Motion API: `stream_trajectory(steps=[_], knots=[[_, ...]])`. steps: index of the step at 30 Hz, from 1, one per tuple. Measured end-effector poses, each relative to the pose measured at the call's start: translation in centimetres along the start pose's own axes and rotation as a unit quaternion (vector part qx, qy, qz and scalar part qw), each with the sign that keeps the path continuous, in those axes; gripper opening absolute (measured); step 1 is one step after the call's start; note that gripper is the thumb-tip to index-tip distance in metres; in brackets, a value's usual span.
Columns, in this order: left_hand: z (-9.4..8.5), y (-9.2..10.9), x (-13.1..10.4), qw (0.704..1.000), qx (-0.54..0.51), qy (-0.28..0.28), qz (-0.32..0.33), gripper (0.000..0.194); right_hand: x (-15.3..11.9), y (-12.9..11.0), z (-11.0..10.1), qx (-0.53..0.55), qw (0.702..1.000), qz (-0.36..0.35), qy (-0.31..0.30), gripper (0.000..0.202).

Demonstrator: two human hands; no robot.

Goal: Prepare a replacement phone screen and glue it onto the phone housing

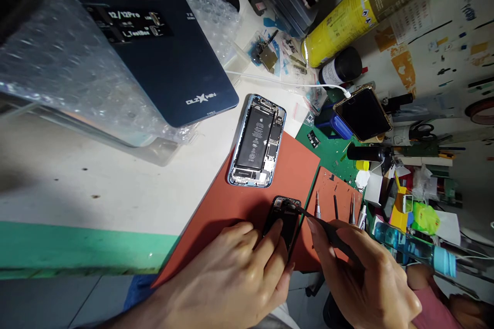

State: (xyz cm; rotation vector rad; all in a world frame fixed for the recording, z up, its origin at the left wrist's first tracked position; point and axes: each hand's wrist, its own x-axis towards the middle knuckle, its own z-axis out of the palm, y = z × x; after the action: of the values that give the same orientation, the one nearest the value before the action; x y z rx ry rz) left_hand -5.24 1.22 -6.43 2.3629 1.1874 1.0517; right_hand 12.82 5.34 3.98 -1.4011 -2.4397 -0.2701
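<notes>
My left hand [239, 272] grips a dark phone screen [288, 227] at its lower part, fingers bent over it; the thumb is partly hidden. In my right hand [363, 267] is a pair of black tweezers [336, 239], pinched between thumb and fingers. Their tip reaches the top end of the screen; whether it grips a part there is too small to tell. Just beyond lies an opened phone [273, 140] with a blue frame, its black battery [252, 136] and boards exposed. Both phone pieces are over the red mat [219, 216].
A dark blue test box [185, 72] rests on bubble wrap at the left. Tweezers and screwdrivers lie on a second red mat [328, 185]. Behind are a yellow spray can [343, 20], a phone on a white cable [363, 113] and a water bottle [412, 247]. Another person's sleeve [432, 303] shows lower right.
</notes>
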Motion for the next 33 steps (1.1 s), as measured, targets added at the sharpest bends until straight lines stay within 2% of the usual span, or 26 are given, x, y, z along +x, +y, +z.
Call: stream_trajectory(steps=[8,13,18,20,22,25,27,28,30,33], knots=[[0.2,0.0,0.2,1.0,-0.001,0.01,0.003,0.037,-0.4,-0.2,-0.2,-0.003,1.0,-0.008,-0.01,0.029],[0.2,-0.1,0.1,1.0,0.005,-0.007,0.021,0.027,-0.2,0.2,-0.3,0.007,1.0,-0.001,-0.019,0.027],[0.3,-0.3,-0.1,1.0,-0.006,-0.001,0.027,0.022,-1.5,1.0,0.0,-0.057,0.99,0.114,0.053,0.028],[0.1,-0.5,0.1,0.999,-0.005,0.015,0.031,0.025,-2.1,1.7,0.3,-0.002,0.982,0.175,0.077,0.033],[-0.4,-0.9,0.4,0.999,-0.005,0.036,0.018,0.03,-2.3,2.4,0.6,0.138,0.951,0.261,0.093,0.034],[-1.3,-1.4,1.2,0.998,0.012,0.062,-0.031,0.04,-2.3,3.2,1.0,0.362,0.842,0.388,0.092,0.033],[-1.6,-1.5,1.7,0.995,0.008,0.076,-0.064,0.044,-2.2,3.3,1.2,0.457,0.774,0.431,0.082,0.032],[-1.7,-1.5,1.8,0.993,-0.01,0.084,-0.084,0.043,-2.2,3.3,1.3,0.489,0.748,0.441,0.078,0.031],[-1.6,-1.5,1.9,0.987,-0.067,0.088,-0.119,0.036,-2.5,3.1,1.6,0.531,0.713,0.452,0.071,0.031],[-1.2,-1.5,1.6,0.979,-0.126,0.082,-0.138,0.025,-3.3,2.7,1.9,0.559,0.683,0.465,0.061,0.032]])
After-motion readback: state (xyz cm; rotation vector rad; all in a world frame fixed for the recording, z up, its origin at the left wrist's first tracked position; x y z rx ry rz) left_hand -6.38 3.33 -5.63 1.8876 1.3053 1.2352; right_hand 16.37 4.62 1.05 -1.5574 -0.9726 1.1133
